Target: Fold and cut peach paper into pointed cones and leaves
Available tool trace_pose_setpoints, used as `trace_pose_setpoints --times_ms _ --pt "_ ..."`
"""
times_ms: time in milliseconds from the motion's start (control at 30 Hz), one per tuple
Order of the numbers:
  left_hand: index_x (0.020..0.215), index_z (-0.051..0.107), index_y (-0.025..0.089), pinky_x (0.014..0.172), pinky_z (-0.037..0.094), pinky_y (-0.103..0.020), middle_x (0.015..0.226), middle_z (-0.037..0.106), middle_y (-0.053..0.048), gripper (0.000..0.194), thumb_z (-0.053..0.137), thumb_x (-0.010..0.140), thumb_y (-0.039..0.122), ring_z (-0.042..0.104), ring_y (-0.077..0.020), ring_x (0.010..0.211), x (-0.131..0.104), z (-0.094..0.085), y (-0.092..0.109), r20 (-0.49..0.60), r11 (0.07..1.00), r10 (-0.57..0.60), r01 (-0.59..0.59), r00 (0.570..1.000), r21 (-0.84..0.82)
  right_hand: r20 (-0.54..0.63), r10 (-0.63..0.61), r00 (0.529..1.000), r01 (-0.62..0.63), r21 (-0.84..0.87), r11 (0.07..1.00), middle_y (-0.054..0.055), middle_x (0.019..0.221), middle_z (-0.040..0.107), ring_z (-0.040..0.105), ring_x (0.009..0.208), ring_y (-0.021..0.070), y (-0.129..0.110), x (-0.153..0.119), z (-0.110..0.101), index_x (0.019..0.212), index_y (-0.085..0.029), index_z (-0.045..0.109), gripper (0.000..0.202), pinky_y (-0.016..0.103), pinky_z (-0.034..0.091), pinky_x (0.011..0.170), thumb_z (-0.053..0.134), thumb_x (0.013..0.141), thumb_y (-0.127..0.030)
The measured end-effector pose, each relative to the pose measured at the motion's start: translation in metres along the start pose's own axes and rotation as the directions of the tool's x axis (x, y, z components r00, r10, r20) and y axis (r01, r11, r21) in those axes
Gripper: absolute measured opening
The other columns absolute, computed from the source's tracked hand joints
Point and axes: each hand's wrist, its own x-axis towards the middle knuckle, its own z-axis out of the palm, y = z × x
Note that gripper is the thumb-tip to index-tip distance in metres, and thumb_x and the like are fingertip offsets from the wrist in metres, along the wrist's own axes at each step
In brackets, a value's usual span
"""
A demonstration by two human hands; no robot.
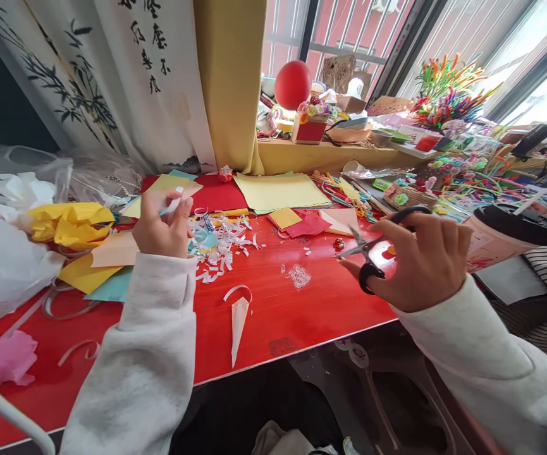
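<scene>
My left hand [164, 221] is raised over the left part of the red table [273, 303], its fingers pinching a small pale paper piece [174, 201]. Black-handled scissors [368, 249] are in my right hand [420, 259], fingers through the loops, blades apart and pointing left. Between the hands, a heap of white paper scraps [226, 246] lies beside my left hand. Nearer the front edge rests a folded pale paper cone [239, 322], with a curled paper strip [238, 289] at its top.
Yellow sheets [280, 191] and a pink paper piece [312, 222] lie at the back. A lidded cup [501, 240] stands at the right. Plastic bags [7, 253] and coloured papers fill the left. A red balloon [293, 85] sits on the cluttered windowsill.
</scene>
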Motion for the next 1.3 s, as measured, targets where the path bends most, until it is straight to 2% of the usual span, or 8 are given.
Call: trace_pose_setpoints --times_ms 67,167,333,633,900,1067,1200,1300 --pt "0.092 0.041 0.021 0.039 0.038 -0.019 0.085 0.05 0.004 0.032 0.058 0.068 0.034 0.044 -0.0003 0.041 0.001 0.013 0.006 -0.168 0.986 -0.038 0.01 0.985 -0.164 0.027 0.062 0.998 -0.065 0.124 0.99 0.014 0.095 0.046 0.043 0.091 0.0316 0.003 0.001 0.002 0.103 -0.019 0.045 0.045 0.043 0.034 0.072 0.056 0.064 -0.038" --pt "0.089 0.043 0.02 0.039 0.041 -0.019 0.087 0.055 0.0 0.039 0.066 0.058 0.027 0.051 -0.0048 0.049 -0.004 0.041 0.016 0.016 0.885 0.007 0.001 1.0 -0.465 0.137 0.147 0.98 -0.192 0.422 0.886 0.012 0.094 0.049 0.049 0.086 0.0261 -0.005 0.005 0.013 0.099 -0.02 0.042 0.049 0.039 0.04 0.068 0.062 0.059 -0.04" --pt "0.102 0.046 0.017 0.073 0.048 -0.033 0.111 0.051 -0.01 0.04 0.056 0.064 0.019 0.058 -0.0154 0.078 -0.014 0.055 0.022 0.355 0.793 0.051 0.178 0.933 -0.582 0.446 0.009 0.895 -0.424 0.844 0.33 0.004 0.085 0.055 0.054 0.072 0.0135 -0.045 0.014 0.042 0.094 -0.021 0.038 0.037 0.028 0.046 0.06 0.058 0.066 -0.036" --pt "0.122 0.034 0.025 0.096 0.032 -0.037 0.131 0.03 -0.003 0.056 0.05 0.069 0.019 0.027 -0.0221 0.12 -0.018 0.058 0.022 0.468 0.831 0.148 0.147 0.871 -0.536 0.476 0.051 0.878 -0.43 0.832 -0.35 0.005 0.098 0.054 0.051 0.095 0.0185 -0.091 0.035 0.066 0.088 -0.024 0.038 0.042 0.028 0.051 0.058 0.066 0.057 -0.029" --pt "0.126 0.023 0.033 0.089 0.041 -0.033 0.136 0.017 0.002 0.061 0.049 0.071 0.025 0.032 -0.0217 0.117 -0.018 0.052 0.03 0.444 0.814 0.107 0.178 0.89 -0.553 0.554 0.129 0.822 -0.406 0.73 -0.549 0.001 0.09 0.059 0.056 0.086 0.0155 -0.076 0.048 0.091 0.088 -0.024 0.036 0.033 0.025 0.052 0.048 0.057 0.065 -0.033" --pt "0.126 0.018 0.034 0.085 0.044 -0.03 0.137 0.014 0.001 0.062 0.049 0.073 0.028 0.031 -0.0208 0.118 -0.019 0.057 0.028 0.457 0.817 0.097 0.192 0.884 -0.544 0.492 0.095 0.865 -0.391 0.782 -0.485 -0.003 0.075 0.057 0.057 0.073 0.0119 -0.086 0.048 0.104 0.087 -0.023 0.039 0.041 0.025 0.053 0.052 0.066 0.056 -0.026" --pt "0.125 0.027 0.026 0.079 0.046 -0.029 0.131 0.03 -0.006 0.053 0.045 0.075 0.027 0.044 -0.0189 0.108 -0.018 0.06 0.025 0.417 0.827 -0.018 0.248 0.909 -0.505 0.488 0.242 0.839 -0.355 0.827 -0.436 -0.005 0.064 0.052 0.055 0.057 0.0087 -0.087 0.052 0.106 0.085 -0.023 0.04 0.036 0.022 0.05 0.047 0.064 0.058 -0.026" --pt "0.121 0.034 0.021 0.062 0.048 -0.027 0.103 0.056 -0.009 0.05 0.046 0.073 0.03 0.057 -0.0148 0.079 -0.014 0.051 0.02 0.478 0.911 -0.087 0.264 0.874 -0.316 0.489 0.367 0.792 -0.33 0.847 -0.416 -0.006 0.06 0.049 0.051 0.048 0.0069 -0.076 0.052 0.11 0.085 -0.023 0.04 0.032 0.018 0.044 0.039 0.06 0.061 -0.027"
